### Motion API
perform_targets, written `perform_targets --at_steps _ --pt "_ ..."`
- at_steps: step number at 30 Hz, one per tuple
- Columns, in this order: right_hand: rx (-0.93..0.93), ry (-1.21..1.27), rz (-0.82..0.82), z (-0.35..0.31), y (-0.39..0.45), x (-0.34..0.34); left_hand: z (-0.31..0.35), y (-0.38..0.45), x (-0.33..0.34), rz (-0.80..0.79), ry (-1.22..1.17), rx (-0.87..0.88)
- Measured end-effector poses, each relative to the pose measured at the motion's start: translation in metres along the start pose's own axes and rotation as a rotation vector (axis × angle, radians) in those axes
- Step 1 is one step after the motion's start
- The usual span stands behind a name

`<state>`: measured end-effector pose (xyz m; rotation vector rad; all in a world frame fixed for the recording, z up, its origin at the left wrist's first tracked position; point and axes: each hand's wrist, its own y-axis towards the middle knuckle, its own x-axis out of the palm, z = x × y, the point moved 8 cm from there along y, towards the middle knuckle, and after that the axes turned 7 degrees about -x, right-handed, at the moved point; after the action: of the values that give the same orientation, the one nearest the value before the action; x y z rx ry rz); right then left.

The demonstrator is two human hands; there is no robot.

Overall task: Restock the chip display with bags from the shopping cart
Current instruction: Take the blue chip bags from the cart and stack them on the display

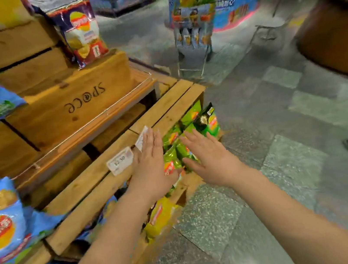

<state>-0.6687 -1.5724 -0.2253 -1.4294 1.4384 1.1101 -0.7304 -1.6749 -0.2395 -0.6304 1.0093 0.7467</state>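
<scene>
Left hand (151, 165) and right hand (209, 160) flat-fingered, holding nothing, flanking green chip bags (176, 152) under wooden crate shelf (165, 110) front edge, price tag (120, 160) beside left hand

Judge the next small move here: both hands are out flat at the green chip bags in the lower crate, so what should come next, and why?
Probably press the green chip bags back into the wooden crate. Left hand and right hand are flat, holding nothing, either side of bags bulging past the crate's front.
</scene>
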Motion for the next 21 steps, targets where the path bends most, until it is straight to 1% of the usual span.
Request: perform_targets --at_steps 2,5,9,12,16,21 --pt "-0.031 0.012 0.041 0.022 -0.028 -0.014 0.036 -0.001 0.012 -0.009 -0.032 0.088" --pt "-0.010 -0.031 -0.001 0.056 -0.066 -0.025 0.083 -0.004 0.030 -0.070 -0.036 0.192" --pt "0.026 -0.010 0.024 0.091 -0.096 -0.044 0.127 -0.001 0.045 -0.124 -0.049 0.288" --pt "0.010 -0.022 -0.011 0.117 -0.102 -0.046 0.148 0.009 0.048 -0.188 -0.091 0.331" --pt "0.032 -0.064 -0.060 0.161 -0.096 -0.059 0.168 0.046 0.050 -0.241 -0.066 0.346" --pt "0.089 -0.086 -0.069 0.226 -0.074 -0.087 0.206 0.123 0.049 -0.215 -0.017 0.431"
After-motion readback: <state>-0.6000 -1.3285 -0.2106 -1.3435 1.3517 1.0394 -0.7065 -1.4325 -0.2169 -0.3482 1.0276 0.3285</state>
